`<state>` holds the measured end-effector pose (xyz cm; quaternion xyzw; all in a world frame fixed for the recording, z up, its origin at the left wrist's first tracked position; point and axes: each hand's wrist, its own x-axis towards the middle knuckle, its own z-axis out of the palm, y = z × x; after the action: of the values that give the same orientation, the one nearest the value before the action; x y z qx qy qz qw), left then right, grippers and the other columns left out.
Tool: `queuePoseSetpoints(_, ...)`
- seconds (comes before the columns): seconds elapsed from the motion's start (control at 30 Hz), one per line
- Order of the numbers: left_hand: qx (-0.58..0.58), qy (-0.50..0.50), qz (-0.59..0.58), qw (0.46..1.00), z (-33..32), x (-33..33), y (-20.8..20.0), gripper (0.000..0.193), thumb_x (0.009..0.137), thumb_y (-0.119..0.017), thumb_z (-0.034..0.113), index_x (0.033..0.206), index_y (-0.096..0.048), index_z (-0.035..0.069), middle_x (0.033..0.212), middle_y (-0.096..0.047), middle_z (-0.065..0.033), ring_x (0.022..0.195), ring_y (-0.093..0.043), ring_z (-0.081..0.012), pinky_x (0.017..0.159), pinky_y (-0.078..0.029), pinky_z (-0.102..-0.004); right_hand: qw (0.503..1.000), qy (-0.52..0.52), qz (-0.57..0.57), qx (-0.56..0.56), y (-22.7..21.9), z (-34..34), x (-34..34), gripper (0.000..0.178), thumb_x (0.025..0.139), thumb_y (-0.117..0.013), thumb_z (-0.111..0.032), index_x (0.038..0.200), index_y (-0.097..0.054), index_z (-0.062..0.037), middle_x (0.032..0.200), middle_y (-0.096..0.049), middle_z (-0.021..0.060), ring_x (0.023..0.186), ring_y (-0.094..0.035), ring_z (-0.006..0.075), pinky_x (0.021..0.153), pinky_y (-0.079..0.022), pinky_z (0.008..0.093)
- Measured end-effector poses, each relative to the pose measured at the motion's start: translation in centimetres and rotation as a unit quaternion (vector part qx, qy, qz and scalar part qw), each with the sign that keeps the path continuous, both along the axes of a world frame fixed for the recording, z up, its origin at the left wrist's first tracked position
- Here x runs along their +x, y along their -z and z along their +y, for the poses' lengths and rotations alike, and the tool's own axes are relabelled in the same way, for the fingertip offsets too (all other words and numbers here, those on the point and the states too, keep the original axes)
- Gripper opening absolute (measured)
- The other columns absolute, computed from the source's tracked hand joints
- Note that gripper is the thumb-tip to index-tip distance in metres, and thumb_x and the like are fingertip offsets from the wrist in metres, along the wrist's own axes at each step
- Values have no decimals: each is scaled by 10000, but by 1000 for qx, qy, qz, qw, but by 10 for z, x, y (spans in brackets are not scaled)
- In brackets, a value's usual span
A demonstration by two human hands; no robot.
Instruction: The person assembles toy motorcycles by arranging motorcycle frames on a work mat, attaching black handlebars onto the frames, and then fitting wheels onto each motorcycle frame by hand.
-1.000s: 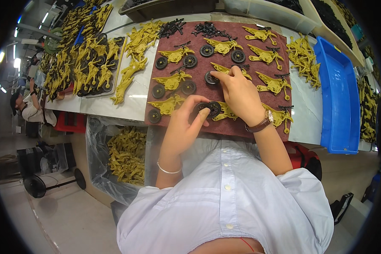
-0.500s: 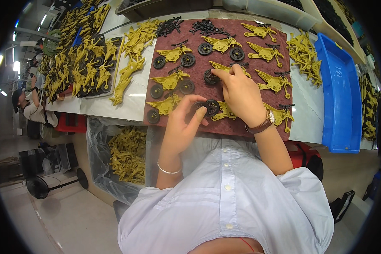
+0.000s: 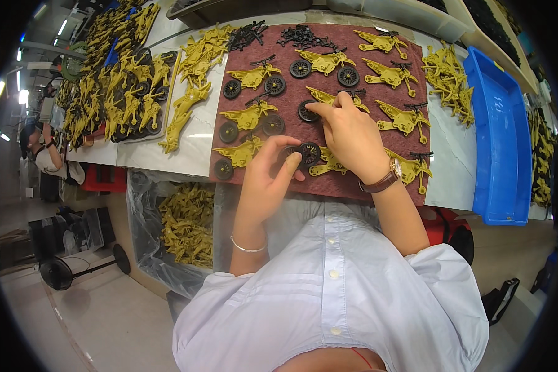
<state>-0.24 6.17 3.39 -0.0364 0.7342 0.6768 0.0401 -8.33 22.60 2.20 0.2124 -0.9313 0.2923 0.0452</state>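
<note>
Between the thumb and fingers of my left hand (image 3: 268,177) are black spoked toy wheels (image 3: 310,153), above the near middle of a dark red cloth (image 3: 279,181). My right hand (image 3: 353,133) has curled fingers, its index fingertip on another black toy wheel (image 3: 306,111) beside a yellow toy motorcycle body (image 3: 319,95). That hand partly covers this body and a nearer one (image 3: 330,162). Rows of yellow bodies with black handlebars lie around my hands. Those on the left, such as the near-left body (image 3: 239,152), have wheels beside them; the right column, including one body (image 3: 403,119), shows none.
Piles of black handlebar parts (image 3: 304,37) lie at the cloth's far edge. Loose yellow parts (image 3: 449,84) and a blue tray (image 3: 501,142) are to the right. Filled trays (image 3: 136,99) stand left; a lined container of yellow parts (image 3: 189,226) sits below. Another person (image 3: 46,155) is far left.
Both hands stay almost where they were, the right fingertip still on the wheel. At far left, the other person's arm has shifted.
</note>
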Motion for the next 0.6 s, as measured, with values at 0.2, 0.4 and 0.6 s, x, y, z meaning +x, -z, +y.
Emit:
queuePoseSetpoints(0.2,16,-10,7,1000,0,-1,1,201,961,-554,81,1144,-534,1,873,-619,-36,734,-615,-87,594,-539,-217,982,-69,8,-175,-4,10,0,258,799,-686,-166,1049,-665,-106,916,-619,131,679,-637,277,601,-517,369)
queuePoseSetpoints(0.4,165,20,10,986,6,1,1,163,957,-548,52,1112,-532,3,968,-654,-77,755,-634,-112,664,-556,-241,913,-131,-205,-329,-18,32,17,192,799,-711,-121,952,-689,-7,806,-696,79,660,-631,137,584,-473,267)
queuePoseSetpoints(0.6,52,-88,91,991,-9,3,-2,126,909,-604,16,1033,-613,-2,1154,-576,-87,1013,-554,-123,762,-543,-280,942,-85,-132,-297,-13,33,31,138,789,-690,-92,899,-706,-9,835,-689,120,696,-645,216,621,-492,307)
